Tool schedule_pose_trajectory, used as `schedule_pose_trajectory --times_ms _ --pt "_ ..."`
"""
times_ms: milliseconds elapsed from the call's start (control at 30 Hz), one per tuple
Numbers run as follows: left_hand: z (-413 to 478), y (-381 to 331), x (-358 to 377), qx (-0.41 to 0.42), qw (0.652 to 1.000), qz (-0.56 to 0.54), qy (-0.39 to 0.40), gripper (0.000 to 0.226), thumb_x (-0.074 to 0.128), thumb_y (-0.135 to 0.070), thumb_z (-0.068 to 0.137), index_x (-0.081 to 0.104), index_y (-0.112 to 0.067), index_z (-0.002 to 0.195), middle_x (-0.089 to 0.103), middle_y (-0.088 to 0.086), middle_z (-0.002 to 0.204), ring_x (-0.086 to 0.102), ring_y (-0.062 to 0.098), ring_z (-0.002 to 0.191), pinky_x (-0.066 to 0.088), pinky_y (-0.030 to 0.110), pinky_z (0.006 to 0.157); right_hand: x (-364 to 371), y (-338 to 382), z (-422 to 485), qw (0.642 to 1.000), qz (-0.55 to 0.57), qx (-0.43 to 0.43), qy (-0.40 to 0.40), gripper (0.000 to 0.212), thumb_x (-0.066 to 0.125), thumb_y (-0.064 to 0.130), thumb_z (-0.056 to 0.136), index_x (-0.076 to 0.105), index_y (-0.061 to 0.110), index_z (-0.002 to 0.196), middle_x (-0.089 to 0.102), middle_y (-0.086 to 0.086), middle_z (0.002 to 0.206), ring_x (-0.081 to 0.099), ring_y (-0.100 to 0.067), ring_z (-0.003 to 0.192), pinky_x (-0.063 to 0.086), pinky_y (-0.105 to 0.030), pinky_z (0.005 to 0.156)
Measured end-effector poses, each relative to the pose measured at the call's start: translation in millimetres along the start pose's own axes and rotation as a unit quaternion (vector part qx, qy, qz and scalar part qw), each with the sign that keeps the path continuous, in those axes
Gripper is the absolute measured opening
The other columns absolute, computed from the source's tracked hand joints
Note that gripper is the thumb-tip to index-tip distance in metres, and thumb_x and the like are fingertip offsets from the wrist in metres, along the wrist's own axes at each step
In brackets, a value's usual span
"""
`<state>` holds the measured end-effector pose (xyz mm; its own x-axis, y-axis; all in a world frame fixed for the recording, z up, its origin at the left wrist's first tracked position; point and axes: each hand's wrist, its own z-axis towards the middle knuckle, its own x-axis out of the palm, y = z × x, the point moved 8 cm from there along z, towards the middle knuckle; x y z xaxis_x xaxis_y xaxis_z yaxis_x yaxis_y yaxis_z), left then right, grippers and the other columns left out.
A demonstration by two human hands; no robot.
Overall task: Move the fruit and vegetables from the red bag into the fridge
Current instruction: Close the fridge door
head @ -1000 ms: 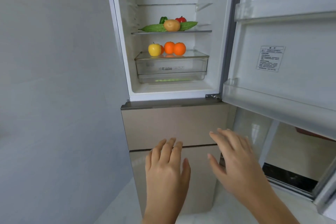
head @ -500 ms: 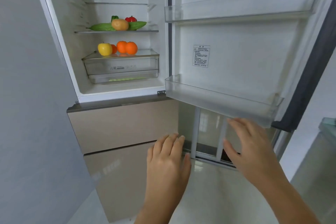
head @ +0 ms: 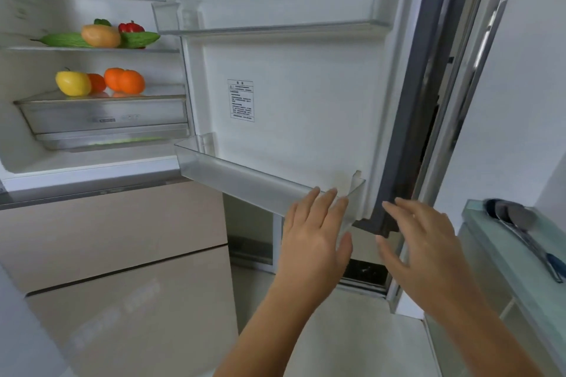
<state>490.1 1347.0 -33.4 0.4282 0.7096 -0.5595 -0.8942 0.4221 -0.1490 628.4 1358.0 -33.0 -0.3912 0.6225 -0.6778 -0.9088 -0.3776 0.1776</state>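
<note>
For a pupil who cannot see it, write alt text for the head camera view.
Two empty, open hands, left hand and right hand, reach toward the lower edge of an open fridge door. Inside, vegetables sit on one shelf; a yellow apple and oranges sit below.

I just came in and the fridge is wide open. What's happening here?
A person is at the open fridge with both hands empty. The left hand and right hand are spread open near the lower outer corner of the fridge door, perhaps about to shut it. Inside, gourds, a potato and a red pepper sit on the upper shelf; a yellow apple and oranges sit below. No red bag is in view.
</note>
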Motion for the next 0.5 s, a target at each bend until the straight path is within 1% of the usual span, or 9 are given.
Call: schedule_pose_trajectory --times_ms 67,133,200,267,367,500 --pt "8 -4 18 -0.003 1.000 0.012 0.021 0.045 0.042 -0.030 0.082 0.056 -0.011 0.120 0.061 0.008 0.124 0.051 0.028 0.120 0.039 0.047 0.097 2 -3 2 1.000 -0.003 -0.022 0.006 0.048 0.049 0.036 0.081 0.061 0.004 0.113 0.063 -0.017 0.112 0.058 -0.038 0.103 0.042 -0.051 0.088" --pt "11 -4 30 -0.007 0.999 0.029 0.033 0.045 0.042 -0.030 0.081 0.059 -0.010 0.118 0.062 0.008 0.122 0.052 0.029 0.120 0.042 0.048 0.094 5 -4 4 0.999 0.011 -0.034 0.012 0.052 0.040 0.039 0.081 0.060 0.005 0.114 0.062 -0.016 0.112 0.053 -0.031 0.108 0.043 -0.053 0.089" --pt "10 -4 35 -0.006 0.999 0.030 0.035 0.043 0.044 -0.028 0.081 0.060 -0.010 0.116 0.063 0.007 0.120 0.052 0.028 0.119 0.044 0.047 0.093 7 -5 5 0.999 0.031 -0.037 0.015 0.052 0.040 0.039 0.081 0.059 0.006 0.116 0.061 -0.015 0.113 0.044 -0.025 0.110 0.045 -0.055 0.088" --pt "9 -2 35 -0.008 0.999 0.023 0.031 0.043 0.046 -0.028 0.080 0.059 -0.010 0.116 0.063 0.006 0.118 0.053 0.026 0.118 0.045 0.043 0.092 9 -4 4 0.998 0.038 -0.038 0.019 0.052 0.040 0.039 0.081 0.059 0.006 0.116 0.061 -0.014 0.113 0.046 -0.026 0.109 0.047 -0.056 0.087" --pt "6 2 30 -0.017 0.999 0.017 0.030 0.046 0.045 -0.031 0.081 0.056 -0.010 0.121 0.062 0.005 0.120 0.051 0.023 0.120 0.041 0.038 0.096 11 0 3 0.998 0.038 -0.039 0.024 0.052 0.040 0.040 0.080 0.059 0.006 0.115 0.062 -0.014 0.113 0.050 -0.029 0.108 0.048 -0.057 0.085" --pt "-3 3 21 -0.017 0.999 0.011 0.032 0.048 0.044 -0.032 0.082 0.055 -0.011 0.123 0.061 0.005 0.123 0.049 0.023 0.123 0.037 0.039 0.098 5 14 -2 0.998 0.048 -0.045 0.020 0.052 0.039 0.041 0.079 0.060 0.007 0.113 0.063 -0.015 0.111 0.040 -0.022 0.108 0.048 -0.058 0.084"
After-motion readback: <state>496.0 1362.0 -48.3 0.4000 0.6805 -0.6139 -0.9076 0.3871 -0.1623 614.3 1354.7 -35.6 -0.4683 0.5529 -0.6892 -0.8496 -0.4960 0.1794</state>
